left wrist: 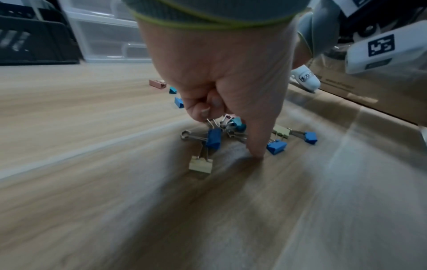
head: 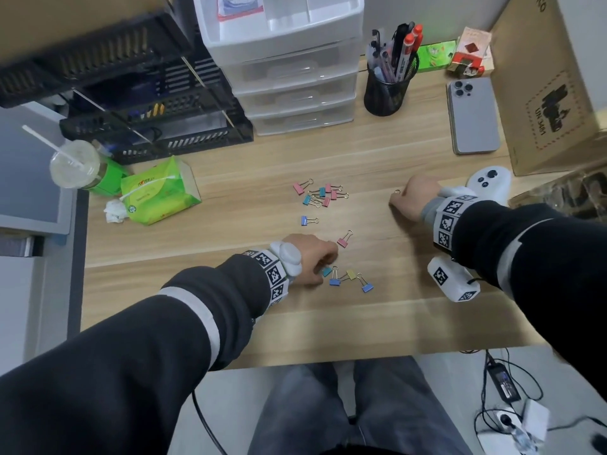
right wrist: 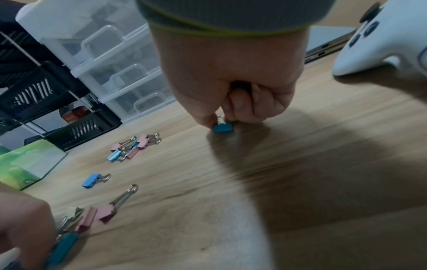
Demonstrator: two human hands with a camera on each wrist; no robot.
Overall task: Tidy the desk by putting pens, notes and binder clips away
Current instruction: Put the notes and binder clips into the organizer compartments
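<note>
Small coloured binder clips lie scattered on the wooden desk (head: 249,323). A cluster of pink and teal clips (head: 322,193) sits mid-desk, with a lone blue clip (head: 308,220) and a pink clip (head: 344,239) nearer me. My left hand (head: 323,267) is low over a near group of blue and yellow clips (head: 348,279). In the left wrist view my left hand (left wrist: 217,117) has curled fingers pinching the wire handles of a small bunch, a blue clip (left wrist: 213,138) among them. My right hand (right wrist: 221,117) pinches one teal clip (right wrist: 222,127) just above the desk, right of the cluster.
A black mesh pen holder (head: 387,90) full of pens stands at the back, beside a clear drawer unit (head: 289,67) and black trays (head: 157,126). A phone (head: 473,116), a cardboard box (head: 551,87) and a white controller (head: 489,182) are at the right. A tissue pack (head: 157,192) and a cup (head: 75,165) are at the left.
</note>
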